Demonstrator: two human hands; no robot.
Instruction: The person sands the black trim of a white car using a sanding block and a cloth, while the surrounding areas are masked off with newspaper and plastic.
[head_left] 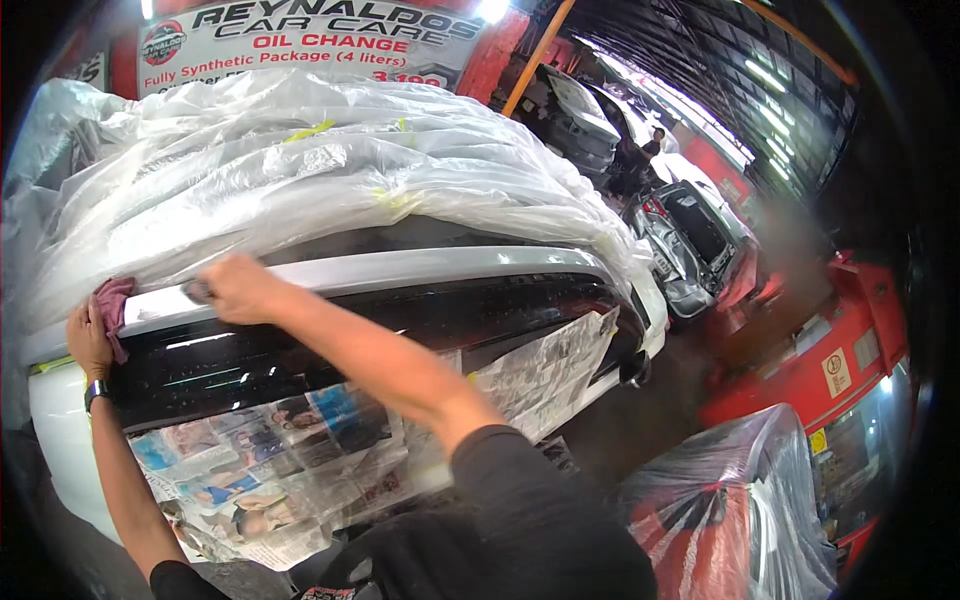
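Observation:
The car's white roof edge (400,279) runs across above a glossy black glass panel (240,365). My left hand (90,335), with a watch on its wrist, closes on a dark pink cloth (114,303) at the left end of the white strip. Further along the same strip is my right hand (240,289), its forearm crossing over the glass. Its fingers are curled round a small dark grey thing (198,291), too smeared by motion to name. Newspaper sheets (270,450) cover the body below the glass.
Clear plastic sheeting (300,180) is draped over the car beyond the white strip. Plastic also wraps a red and white object (735,500) at lower right, near a red structure (810,350). Farther back are a damaged silver car (690,245) and another person (640,155).

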